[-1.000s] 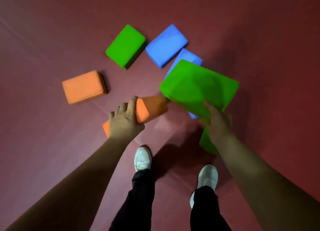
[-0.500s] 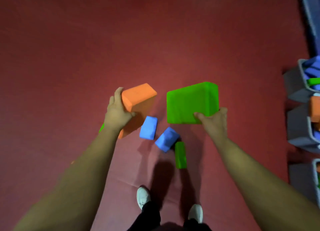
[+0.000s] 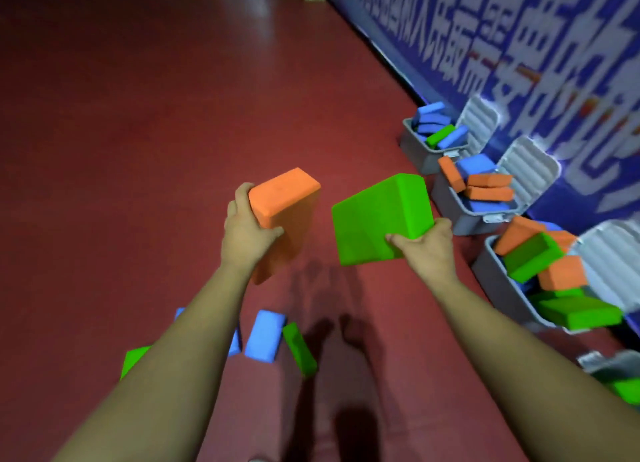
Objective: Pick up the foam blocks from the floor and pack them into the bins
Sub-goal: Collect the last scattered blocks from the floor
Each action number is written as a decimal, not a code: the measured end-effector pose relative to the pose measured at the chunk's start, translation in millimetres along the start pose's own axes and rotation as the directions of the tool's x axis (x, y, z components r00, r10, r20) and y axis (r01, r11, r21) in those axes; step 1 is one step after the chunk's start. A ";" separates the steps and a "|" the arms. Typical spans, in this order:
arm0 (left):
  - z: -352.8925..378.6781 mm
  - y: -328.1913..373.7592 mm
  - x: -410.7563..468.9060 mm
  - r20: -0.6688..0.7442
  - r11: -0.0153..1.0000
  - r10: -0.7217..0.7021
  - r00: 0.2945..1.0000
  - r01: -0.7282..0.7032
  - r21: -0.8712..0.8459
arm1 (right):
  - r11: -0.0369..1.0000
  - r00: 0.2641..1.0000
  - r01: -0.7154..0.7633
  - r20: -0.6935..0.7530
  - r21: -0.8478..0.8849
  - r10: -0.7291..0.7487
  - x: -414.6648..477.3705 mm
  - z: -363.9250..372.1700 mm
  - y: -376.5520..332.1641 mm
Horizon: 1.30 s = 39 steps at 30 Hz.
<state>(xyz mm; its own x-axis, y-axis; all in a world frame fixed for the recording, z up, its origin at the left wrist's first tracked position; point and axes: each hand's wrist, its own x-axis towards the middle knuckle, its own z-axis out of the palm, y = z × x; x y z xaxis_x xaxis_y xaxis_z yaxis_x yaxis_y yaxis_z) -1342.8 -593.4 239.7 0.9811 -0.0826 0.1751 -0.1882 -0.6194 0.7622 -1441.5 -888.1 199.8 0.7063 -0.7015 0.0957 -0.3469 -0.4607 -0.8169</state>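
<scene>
The place looks like a large indoor hall or event space rather than a home. A wide, dark red floor (image 3: 138, 150) stretches far ahead. A blue banner (image 3: 519, 46) printed with big white characters runs along the wall. Grey plastic bins (image 3: 415, 151) with ribbed lids (image 3: 479, 122) flipped open stand in a row against it, heaped with coloured foam blocks (image 3: 488, 193).
</scene>
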 end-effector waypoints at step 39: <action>847.5 659.0 -369.4 0.761 0.708 0.648 0.027 -0.390 -0.589 | 0.538 0.077 -0.753 -0.761 0.379 0.644 13.3 -649.3 525.9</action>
<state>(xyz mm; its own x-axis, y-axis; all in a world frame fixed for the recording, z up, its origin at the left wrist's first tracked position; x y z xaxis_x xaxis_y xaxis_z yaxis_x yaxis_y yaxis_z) -1790.6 -1632.8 149.1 -0.0607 -0.9979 0.0240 -0.5427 0.0532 0.8382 -2015.3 -1492.7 140.7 -0.6384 -0.7649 -0.0863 -0.4850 0.4867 -0.7266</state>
